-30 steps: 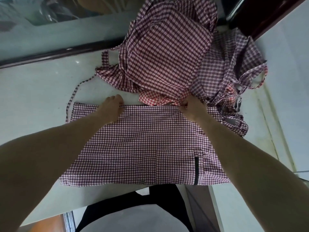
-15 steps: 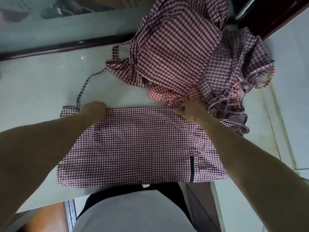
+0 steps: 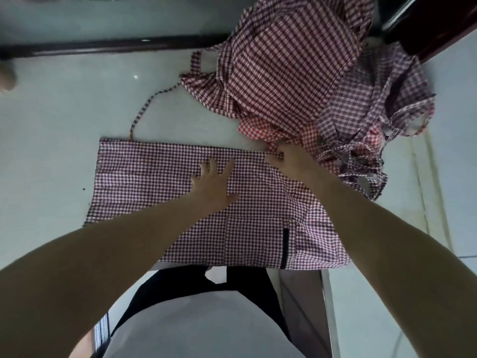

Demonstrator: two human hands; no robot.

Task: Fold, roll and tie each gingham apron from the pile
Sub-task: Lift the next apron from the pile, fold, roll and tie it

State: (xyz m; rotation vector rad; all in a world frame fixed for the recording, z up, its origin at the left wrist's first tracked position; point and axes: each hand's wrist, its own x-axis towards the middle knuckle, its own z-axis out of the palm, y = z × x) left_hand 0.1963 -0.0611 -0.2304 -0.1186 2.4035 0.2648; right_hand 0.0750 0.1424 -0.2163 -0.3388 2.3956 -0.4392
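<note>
A maroon-and-white gingham apron point(image 3: 144, 182) lies folded flat on the pale table point(image 3: 64, 120), a pocket with a dark strip at its near right. Its thin tie point(image 3: 144, 109) trails from the far left corner toward the pile. My left hand point(image 3: 214, 182) rests flat on the middle of the cloth with fingers spread. My right hand point(image 3: 291, 161) pinches the apron's far edge near its right end. Behind it sits the pile of gingham aprons point(image 3: 296, 63), crumpled, with a brighter red one point(image 3: 258, 126) sticking out underneath.
A dark rail point(image 3: 103, 47) runs along the far side of the table, and a dark wooden edge point(image 3: 423, 29) stands at the top right. The table's near edge crosses just below the apron, with my torso beneath it.
My left hand let go of the far left edge and moved right onto the middle of the cloth, now lying flat. My right hand stays pinching the far edge.
</note>
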